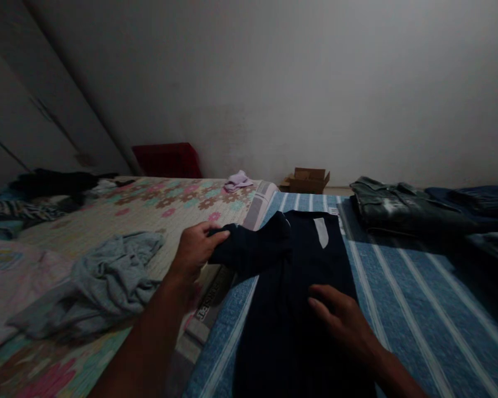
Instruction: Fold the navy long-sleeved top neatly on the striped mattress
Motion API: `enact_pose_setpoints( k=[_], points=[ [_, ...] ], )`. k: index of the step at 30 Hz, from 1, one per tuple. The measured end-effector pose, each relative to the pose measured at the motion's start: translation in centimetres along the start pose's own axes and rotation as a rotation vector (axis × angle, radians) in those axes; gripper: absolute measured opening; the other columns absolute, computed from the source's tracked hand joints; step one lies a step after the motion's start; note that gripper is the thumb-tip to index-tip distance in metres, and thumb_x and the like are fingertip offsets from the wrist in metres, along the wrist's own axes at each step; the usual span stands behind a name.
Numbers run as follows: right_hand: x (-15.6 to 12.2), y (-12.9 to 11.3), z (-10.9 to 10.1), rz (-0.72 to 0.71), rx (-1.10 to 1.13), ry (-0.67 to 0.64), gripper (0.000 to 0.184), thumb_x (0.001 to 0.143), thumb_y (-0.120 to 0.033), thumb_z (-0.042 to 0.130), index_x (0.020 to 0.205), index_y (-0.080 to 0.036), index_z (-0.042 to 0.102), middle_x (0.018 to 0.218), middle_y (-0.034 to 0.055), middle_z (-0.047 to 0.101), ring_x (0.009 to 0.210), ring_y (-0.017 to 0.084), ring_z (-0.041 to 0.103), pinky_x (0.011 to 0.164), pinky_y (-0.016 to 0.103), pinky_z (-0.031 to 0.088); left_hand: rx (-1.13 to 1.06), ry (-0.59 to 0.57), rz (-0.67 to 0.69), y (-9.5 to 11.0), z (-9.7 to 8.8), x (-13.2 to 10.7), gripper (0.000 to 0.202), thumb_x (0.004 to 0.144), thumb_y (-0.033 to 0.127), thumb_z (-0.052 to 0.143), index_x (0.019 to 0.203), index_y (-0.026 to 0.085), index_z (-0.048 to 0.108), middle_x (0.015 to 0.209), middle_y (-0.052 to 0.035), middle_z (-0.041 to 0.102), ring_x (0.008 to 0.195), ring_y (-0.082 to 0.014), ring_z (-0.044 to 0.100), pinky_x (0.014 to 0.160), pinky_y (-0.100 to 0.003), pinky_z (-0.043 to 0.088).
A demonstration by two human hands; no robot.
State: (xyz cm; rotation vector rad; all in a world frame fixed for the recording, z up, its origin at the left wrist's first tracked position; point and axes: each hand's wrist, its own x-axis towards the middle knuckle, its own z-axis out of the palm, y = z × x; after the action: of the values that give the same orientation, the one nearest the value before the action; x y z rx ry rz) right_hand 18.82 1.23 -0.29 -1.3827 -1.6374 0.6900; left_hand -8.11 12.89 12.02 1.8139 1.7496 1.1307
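Observation:
A dark navy shirt (299, 276) lies flat on a blue striped bedsheet (402, 298), with a white label at its collar. My left hand (197, 249) is closed on the shirt's left sleeve and holds it lifted over the bed's edge. My right hand (342, 318) rests flat on the middle of the shirt, fingers stretched out.
A crumpled grey-green garment (108, 282) lies on the floral bedspread (170, 204) to the left. Folded jeans (402, 213) are stacked at the back right. A lilac cloth (237, 181), a cardboard box (307, 181), a red crate (168, 160) and dark clothes (53, 182) sit farther back.

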Motion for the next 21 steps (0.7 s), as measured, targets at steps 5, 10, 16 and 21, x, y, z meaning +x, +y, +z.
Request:
enact_pose_setpoints(
  k=[5, 10, 16, 21],
  points=[
    [1.9, -1.1, -1.6, 0.113, 0.208, 0.073, 0.044, 0.079, -0.044, 0.059, 0.115, -0.02, 0.057, 0.11, 0.0098, 0.065, 0.103, 0.025, 0.061, 0.088, 0.042, 0.049, -0.055, -0.192, 0.266, 10.0, 5.1, -0.7, 0.017, 0.07, 0.031, 0.061, 0.076, 0.016, 0.066, 0.062, 0.0028, 0.058, 0.059, -0.0121, 0.053, 0.055, -0.024, 0.042],
    [2.5, -3.0, -5.5, 0.078, 0.257, 0.244, 0.06, 0.07, -0.046, 0.067, 0.122, -0.022, 0.049, 0.11, 0.008, 0.064, 0.097, 0.025, 0.062, 0.08, 0.039, 0.052, -0.081, -0.392, 0.512, 16.9, 10.4, -2.6, 0.009, 0.072, 0.022, 0.061, 0.073, 0.014, 0.066, 0.068, 0.0002, 0.062, 0.066, -0.0129, 0.057, 0.065, -0.026, 0.045],
    [1.6, -2.9, -9.3, 0.278, 0.027, 0.542, 0.059, 0.062, -0.055, 0.069, 0.109, -0.021, 0.058, 0.089, 0.0055, 0.066, 0.078, 0.026, 0.062, 0.062, 0.034, 0.05, -0.085, -0.515, 0.631, 20.5, 16.3, -4.4, 0.01, 0.075, 0.024, 0.061, 0.078, 0.016, 0.065, 0.076, -0.0028, 0.066, 0.075, -0.0156, 0.06, 0.072, -0.029, 0.049],
    [0.8, 0.6, -10.4, 0.417, -0.026, 0.712, 0.068, 0.063, -0.057, 0.065, 0.119, -0.021, 0.056, 0.095, 0.0077, 0.065, 0.082, 0.028, 0.061, 0.067, 0.039, 0.047, -0.092, -0.595, 0.647, 20.6, 21.3, -5.6, 0.012, 0.078, 0.027, 0.058, 0.084, 0.019, 0.064, 0.082, -0.0048, 0.067, 0.081, -0.0192, 0.062, 0.075, -0.033, 0.051]
  ],
)
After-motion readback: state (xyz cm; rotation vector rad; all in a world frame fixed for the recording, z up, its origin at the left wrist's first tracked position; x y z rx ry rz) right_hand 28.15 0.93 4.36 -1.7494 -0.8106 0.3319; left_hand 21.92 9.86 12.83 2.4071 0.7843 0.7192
